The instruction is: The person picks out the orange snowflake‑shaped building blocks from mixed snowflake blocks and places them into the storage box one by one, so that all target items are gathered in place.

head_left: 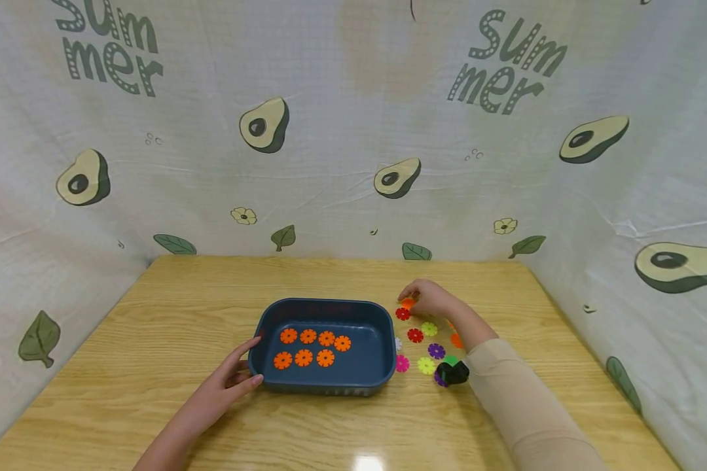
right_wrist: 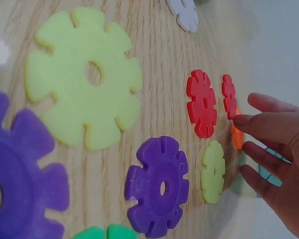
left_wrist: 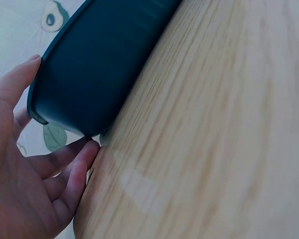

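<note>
A dark blue plastic basin (head_left: 353,386) holds several orange notched flower discs (head_left: 303,358), lying flat in two rows. My left hand (head_left: 231,379) grips the basin's left end, fingertips on the rim and against the outer side; in the left wrist view the hand (left_wrist: 35,174) spans the end wall (left_wrist: 94,64). My right hand (head_left: 433,299) reaches down at the back of a loose group of discs. Its fingertips are right at an orange disc (right_wrist: 237,134), partly covered by a finger, with a red disc (right_wrist: 229,94) beside it. The fingers are spread and gently bent.
Right of the basin lie scattered discs: red (head_left: 415,335), yellow (head_left: 426,366), purple (head_left: 436,351), pink (head_left: 402,364), green (head_left: 450,360) and white (right_wrist: 184,14). More orange ones (head_left: 457,340) are partly behind the right forearm. A printed cloth (head_left: 330,196) encloses the wooden table (head_left: 212,281).
</note>
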A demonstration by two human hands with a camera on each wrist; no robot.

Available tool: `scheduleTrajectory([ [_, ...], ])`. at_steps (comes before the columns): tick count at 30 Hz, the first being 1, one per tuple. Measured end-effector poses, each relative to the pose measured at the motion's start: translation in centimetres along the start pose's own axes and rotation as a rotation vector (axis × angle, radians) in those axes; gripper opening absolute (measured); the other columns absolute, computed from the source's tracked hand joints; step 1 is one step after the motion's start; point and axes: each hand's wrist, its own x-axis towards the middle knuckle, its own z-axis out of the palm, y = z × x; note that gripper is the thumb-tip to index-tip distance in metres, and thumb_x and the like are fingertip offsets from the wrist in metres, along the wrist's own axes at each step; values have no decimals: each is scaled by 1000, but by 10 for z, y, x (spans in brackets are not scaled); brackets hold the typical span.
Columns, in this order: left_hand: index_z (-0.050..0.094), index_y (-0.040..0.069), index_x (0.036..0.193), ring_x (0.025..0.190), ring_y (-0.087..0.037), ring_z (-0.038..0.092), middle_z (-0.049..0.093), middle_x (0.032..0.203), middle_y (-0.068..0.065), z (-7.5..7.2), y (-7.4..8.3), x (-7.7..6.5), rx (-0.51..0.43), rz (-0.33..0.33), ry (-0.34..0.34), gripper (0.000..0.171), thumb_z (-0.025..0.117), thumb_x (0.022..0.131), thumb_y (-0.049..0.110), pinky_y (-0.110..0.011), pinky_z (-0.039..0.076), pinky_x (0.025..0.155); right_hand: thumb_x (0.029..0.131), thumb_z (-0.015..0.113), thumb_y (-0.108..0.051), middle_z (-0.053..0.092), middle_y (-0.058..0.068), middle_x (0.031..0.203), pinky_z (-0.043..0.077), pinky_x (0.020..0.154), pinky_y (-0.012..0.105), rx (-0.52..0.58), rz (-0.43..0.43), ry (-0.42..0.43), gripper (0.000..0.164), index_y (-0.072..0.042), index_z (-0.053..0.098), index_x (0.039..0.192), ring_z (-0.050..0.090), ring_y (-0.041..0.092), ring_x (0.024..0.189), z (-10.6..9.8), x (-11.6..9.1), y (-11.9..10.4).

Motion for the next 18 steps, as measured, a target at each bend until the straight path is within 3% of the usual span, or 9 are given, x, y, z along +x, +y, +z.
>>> scheduleTrajectory([
  [11,33,20,152,114,-34,59,50,134,-25,0,0,-1,6,-10,10,67,67,94,17,-23,48,83,82,70,10,64,5,96,48,84,41,-16,-24,-2,23,-6,74,98,54,26,91,0,0,0],
  [18,32,18,152,114,-35,59,50,134,-25,-1,0,-1,6,-8,10,67,66,94,15,-24,48,83,82,70,11,65,3,92,48,83,40,1,-11,-19,21,-7,74,92,54,25,89,-1,-1,-1],
])
